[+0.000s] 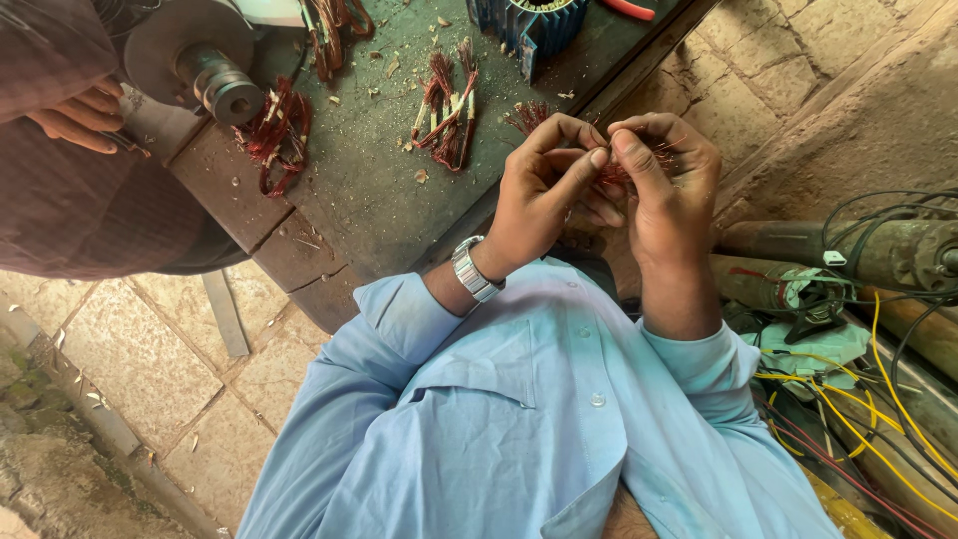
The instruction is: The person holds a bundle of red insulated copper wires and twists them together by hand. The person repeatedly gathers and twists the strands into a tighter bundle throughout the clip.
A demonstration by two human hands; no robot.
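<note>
While both hands meet, left hand (pixel 544 195) and right hand (pixel 664 185) pinch copper wire strands (pixel 614 172)

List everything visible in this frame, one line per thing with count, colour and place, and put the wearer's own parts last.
copper wire bundle: one, reddish, pinched between both hands
copper coils on bench: several, reddish with pale sleeves, scattered on the top
workbench: one, dark green, upper middle
blue finned housing: one, top edge
metal shaft with disc: one, grey, upper left
co-worker's hand: one, far left, by the disc
cylindrical motor bodies: two or more, rusty brown, right
loose cables: many, yellow, red, black, lower right
stone paving: tan, lower left
wristwatch: one, silver, left wrist
shirt: light blue
left hand; right hand: gripping the bundle
</note>
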